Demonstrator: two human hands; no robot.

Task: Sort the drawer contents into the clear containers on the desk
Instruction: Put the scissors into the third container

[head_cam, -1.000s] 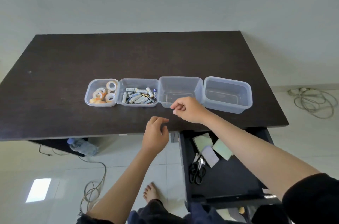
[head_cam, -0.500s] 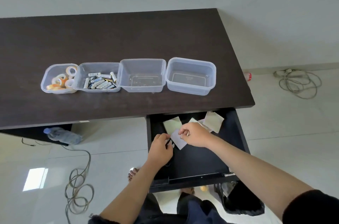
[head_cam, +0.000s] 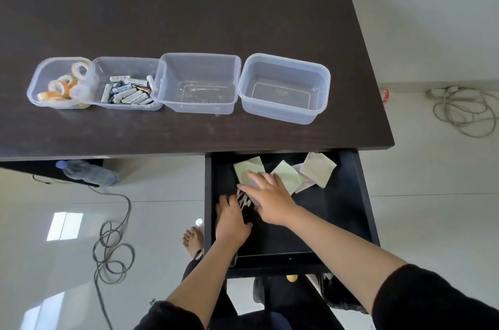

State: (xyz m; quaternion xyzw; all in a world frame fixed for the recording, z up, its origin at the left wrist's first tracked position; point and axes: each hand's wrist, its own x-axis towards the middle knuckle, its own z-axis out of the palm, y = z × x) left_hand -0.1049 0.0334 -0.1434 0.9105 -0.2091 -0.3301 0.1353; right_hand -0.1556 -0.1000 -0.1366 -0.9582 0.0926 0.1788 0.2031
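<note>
Two containers beside the drawer [head_cam: 348, 221] are already holding tape rolls [head_cam: 63, 85] and batteries [head_cam: 127, 92]; two are waiting. Paper notes [head_cam: 286, 177] are lying inside. Right hand [head_cam: 270, 200] is pressing spread fingers there, left hand [head_cam: 231, 219] perhaps touching scissors.

Both hands, left hand [head_cam: 231, 219] and right hand [head_cam: 270, 200], reach into the open drawer [head_cam: 348, 210].

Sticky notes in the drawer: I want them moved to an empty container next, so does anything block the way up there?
Nothing visible does. The sticky notes lie uncovered in the open drawer, and both empty containers stand lidless near the desk edge just above.
</note>
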